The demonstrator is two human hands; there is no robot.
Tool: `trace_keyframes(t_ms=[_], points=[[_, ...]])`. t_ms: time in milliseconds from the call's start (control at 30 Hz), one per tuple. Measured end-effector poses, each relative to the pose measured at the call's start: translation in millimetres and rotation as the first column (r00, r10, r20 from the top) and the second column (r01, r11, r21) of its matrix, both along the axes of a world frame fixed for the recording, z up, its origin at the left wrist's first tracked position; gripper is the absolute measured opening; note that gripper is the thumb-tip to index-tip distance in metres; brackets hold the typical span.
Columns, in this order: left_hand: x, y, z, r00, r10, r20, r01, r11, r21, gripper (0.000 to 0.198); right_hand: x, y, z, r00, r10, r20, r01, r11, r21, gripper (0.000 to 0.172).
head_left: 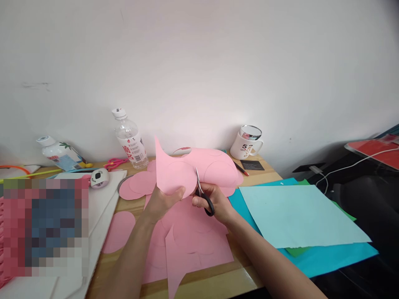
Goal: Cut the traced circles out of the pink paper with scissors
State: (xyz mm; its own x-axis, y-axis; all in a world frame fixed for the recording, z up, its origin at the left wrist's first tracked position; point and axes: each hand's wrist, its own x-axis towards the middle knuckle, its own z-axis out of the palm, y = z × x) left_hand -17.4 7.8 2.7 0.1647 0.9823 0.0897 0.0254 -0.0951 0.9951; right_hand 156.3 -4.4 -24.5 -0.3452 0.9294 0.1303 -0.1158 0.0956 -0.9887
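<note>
Here, left hand (162,202) on pink paper (174,174), right hand (220,204) on scissors (206,201) (mug (246,147) lidded)

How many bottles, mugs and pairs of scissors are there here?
Bottles: 2, clear bottle, blue-labelled bottle
Mugs: 1
Pairs of scissors: 2, black pair in the right hand, pink pair
Total: 5

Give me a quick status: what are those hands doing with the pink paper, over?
Left hand grips pink sheet, held up. Right hand holds scissors, blades at sheet edge. Pink offcuts lie beneath; bottle stands behind, apart.
</note>
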Motion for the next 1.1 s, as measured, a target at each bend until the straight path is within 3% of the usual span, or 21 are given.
trace_keyframes(t_ms=[333, 533, 700, 933, 1100], points=[[1, 1, 1.0, 0.999, 0.043, 0.009, -0.043, 0.999, 0.025, 0.039, 0, -2, 2.5, 1.0, 0.001, 0.012, -0.001, 0.999, -0.033, 0.03], [3, 1, -1.0, 0.995, 0.088, 0.036, -0.091, 0.991, 0.098, 0.038, -4, -5, 7.2, 1.0, -0.007, 0.007, 0.007, 0.998, -0.066, 0.037], [7, 0, -1.2, 0.991, 0.134, 0.002, -0.133, 0.987, 0.084, 0.045, -10, -6, 4.9, 0.999, -0.048, -0.011, 0.047, 0.998, -0.048, 0.042], [3, -1, 3.9, 0.997, 0.031, -0.072, -0.024, 0.995, 0.093, 0.046, -3, -2, 4.2, 0.999, 0.001, -0.045, -0.003, 0.999, -0.044, 0.041], [1, 1, 2.9, 0.999, 0.013, -0.039, -0.01, 0.998, 0.063, 0.044, -2, -1, 4.3, 0.999, 0.012, -0.043, -0.014, 0.999, -0.049, 0.041]])
